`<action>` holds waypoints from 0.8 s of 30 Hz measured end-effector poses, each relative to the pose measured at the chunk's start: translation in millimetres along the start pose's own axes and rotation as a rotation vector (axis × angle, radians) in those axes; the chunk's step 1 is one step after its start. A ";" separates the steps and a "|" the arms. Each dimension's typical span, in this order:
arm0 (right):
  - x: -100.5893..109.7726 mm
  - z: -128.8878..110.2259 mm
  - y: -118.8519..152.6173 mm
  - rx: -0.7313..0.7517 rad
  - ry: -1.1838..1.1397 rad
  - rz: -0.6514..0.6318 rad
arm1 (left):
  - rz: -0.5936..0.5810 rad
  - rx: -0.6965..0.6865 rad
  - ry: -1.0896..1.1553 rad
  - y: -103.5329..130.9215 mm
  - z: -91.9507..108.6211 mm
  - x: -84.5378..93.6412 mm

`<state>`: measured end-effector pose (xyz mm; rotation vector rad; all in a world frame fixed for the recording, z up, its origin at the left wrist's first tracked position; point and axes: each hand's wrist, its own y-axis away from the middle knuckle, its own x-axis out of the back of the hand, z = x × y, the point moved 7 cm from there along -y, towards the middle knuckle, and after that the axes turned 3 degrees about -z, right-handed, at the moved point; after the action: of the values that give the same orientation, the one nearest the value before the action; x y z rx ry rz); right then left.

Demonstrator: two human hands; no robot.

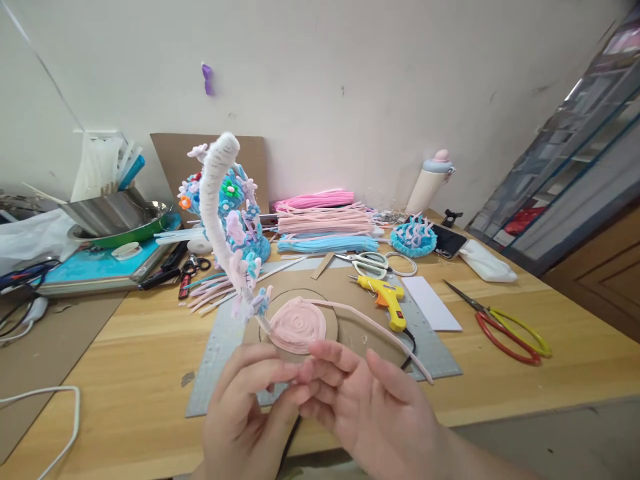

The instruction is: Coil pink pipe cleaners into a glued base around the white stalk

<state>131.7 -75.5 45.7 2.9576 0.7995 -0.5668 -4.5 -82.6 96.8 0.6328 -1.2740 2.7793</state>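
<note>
A pale pink coil (pixel 299 325) of fuzzy stem lies on a round cardboard piece, one long tail running off to the right. Rising from its left edge is a curved white fuzzy stem (pixel 215 200) with small pink and blue flowers near its base. Just in front of the coil, my left hand (pixel 253 407) is closed, its thumb and index finger pinched near the other hand's fingertips; anything between them is too small to make out. My right hand (pixel 367 393) is palm up with its fingers apart, fingertips touching the left ones.
A yellow glue gun (pixel 391 300) and green-handled scissors (pixel 370 265) lie behind and right of the coil. Red-and-yellow scissors (pixel 505 327) rest farther right. Bundles of pink and blue stems (pixel 327 243) lie at the back. Metal bowl (pixel 107 210) stands at left.
</note>
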 end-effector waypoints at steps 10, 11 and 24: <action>-6.3 10.0 -0.8 -0.113 -0.242 -0.113 | 0.029 -0.001 0.048 -1.3 -0.3 5.0; -7.2 9.2 -0.4 -0.102 -0.302 -0.127 | 0.031 -0.017 0.042 -0.3 0.9 6.0; -3.6 -7.4 -3.9 0.164 -0.128 0.030 | -0.103 0.178 0.434 1.2 -6.6 -15.7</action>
<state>129.4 -72.9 54.1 3.0333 0.7294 -0.8491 7.4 -76.3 86.3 0.0798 -0.8894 2.7500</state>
